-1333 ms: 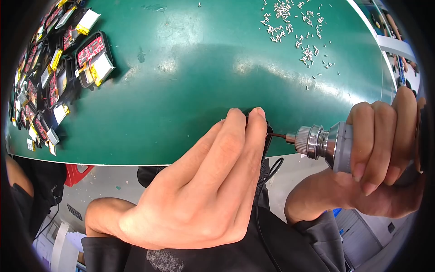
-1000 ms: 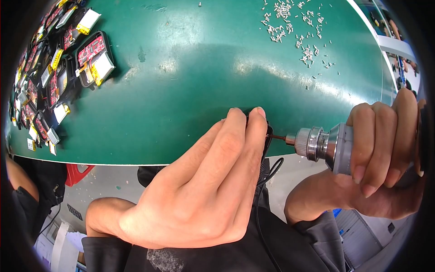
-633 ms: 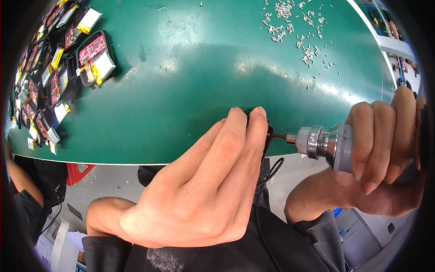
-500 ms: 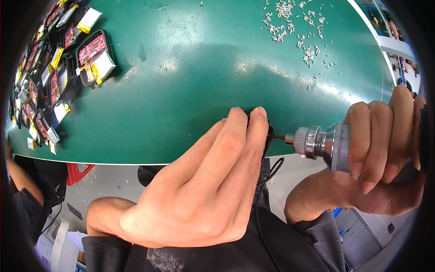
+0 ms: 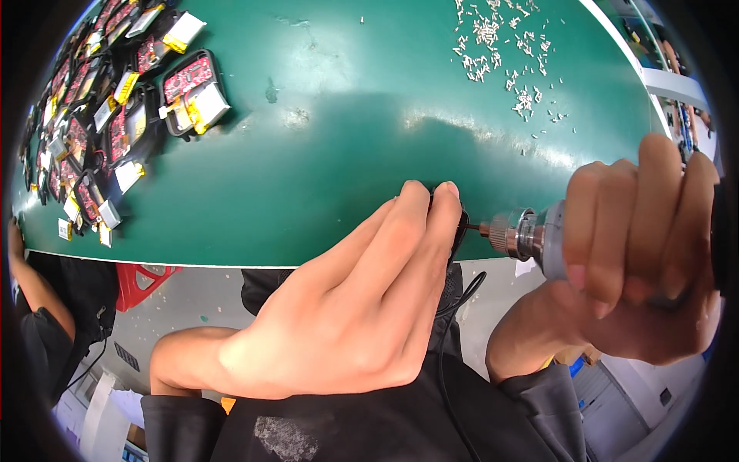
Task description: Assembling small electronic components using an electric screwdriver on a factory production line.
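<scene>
Evidently, by the near edge of the desk, our left hand clasped a black case — our right hand gripped the screwdriver, best kept square-on.

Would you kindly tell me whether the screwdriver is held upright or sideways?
Sideways: gripped in the right hand, the screwdriver lies across the picture, its bit pointing left at a black object.

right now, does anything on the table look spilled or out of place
The screws look spilled, strewn loose in uneven clusters at the far right of the table; what seems another lies alone well to their left.
</scene>
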The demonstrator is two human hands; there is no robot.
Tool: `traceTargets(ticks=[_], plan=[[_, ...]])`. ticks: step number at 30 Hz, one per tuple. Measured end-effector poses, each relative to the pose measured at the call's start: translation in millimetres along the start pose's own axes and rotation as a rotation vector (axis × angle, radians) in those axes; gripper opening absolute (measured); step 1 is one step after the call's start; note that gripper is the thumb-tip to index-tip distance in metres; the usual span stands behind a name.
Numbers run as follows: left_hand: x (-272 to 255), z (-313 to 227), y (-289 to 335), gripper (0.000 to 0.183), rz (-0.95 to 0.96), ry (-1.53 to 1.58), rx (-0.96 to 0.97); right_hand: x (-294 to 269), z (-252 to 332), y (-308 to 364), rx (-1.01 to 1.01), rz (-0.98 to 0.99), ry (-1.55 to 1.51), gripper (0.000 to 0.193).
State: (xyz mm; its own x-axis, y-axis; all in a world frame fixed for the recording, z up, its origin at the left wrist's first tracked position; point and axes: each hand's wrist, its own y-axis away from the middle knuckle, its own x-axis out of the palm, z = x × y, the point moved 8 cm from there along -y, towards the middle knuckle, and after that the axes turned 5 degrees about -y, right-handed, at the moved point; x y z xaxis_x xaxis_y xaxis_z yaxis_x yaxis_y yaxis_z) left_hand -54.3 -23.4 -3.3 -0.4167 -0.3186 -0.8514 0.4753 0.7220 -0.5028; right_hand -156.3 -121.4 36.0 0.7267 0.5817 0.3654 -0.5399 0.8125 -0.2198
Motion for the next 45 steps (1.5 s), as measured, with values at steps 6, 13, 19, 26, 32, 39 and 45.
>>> traceTargets(ticks=[6,13,19,26,32,39,45], plan=[[-10,6,-5,0.035,0.093,0.012,0.053,14,0,-9,-0.02,-0.009,0.001,0.024],[-12,6,-1,0.046,0.212,0.03,0.078,16,-10,-14,-0.15,0.157,-0.27,0.028],[-78,87,21,0.044,-0.019,-0.001,-0.285,-40,9,39,-0.246,-0.137,-0.542,0.021],[-151,213,63,0.036,0.021,-0.729,-0.682,-73,-29,63,-0.227,-0.468,-0.727,0.02],[-78,147,-39,0.029,-0.007,-0.194,-0.321,-75,-36,68,-0.209,-0.525,-0.808,0.016],[-9,108,-67,0.029,0.174,-0.114,-0.134,-75,-35,67,-0.158,-0.403,-0.846,0.016],[0,96,-70,0.024,0.238,-0.249,0.031,-75,-36,70,-0.162,-0.364,-0.865,0.016]])
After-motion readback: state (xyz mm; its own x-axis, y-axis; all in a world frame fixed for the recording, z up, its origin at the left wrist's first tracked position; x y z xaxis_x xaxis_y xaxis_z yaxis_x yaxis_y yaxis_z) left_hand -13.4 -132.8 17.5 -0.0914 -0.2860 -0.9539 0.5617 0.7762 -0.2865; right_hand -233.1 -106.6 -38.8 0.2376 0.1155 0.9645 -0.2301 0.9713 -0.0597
